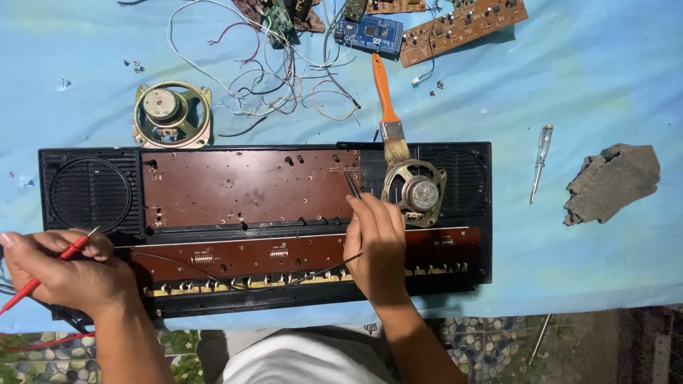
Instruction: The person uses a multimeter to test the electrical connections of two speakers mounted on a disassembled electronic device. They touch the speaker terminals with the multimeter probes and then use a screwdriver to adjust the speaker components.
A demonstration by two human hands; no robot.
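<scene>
An opened black electronic keyboard case (92,192) lies across the blue cloth, with a brown circuit board (242,186) inside and a narrower board (242,257) below it. My left hand (60,270) rests on the case's lower left corner and holds a red test probe (50,269), tip pointing up right. My right hand (377,245) holds a black test probe (352,183) whose tip touches the upper right corner of the big board. A round speaker (418,190) sits loose in the case just right of that hand.
A second speaker (172,114) lies above the case at left, beside tangled wires (284,78). An orange-handled brush (388,107), several circuit boards (462,25), a clear-handled screwdriver (541,160) and a grey foam piece (613,181) lie on the cloth. The table edge runs along the bottom.
</scene>
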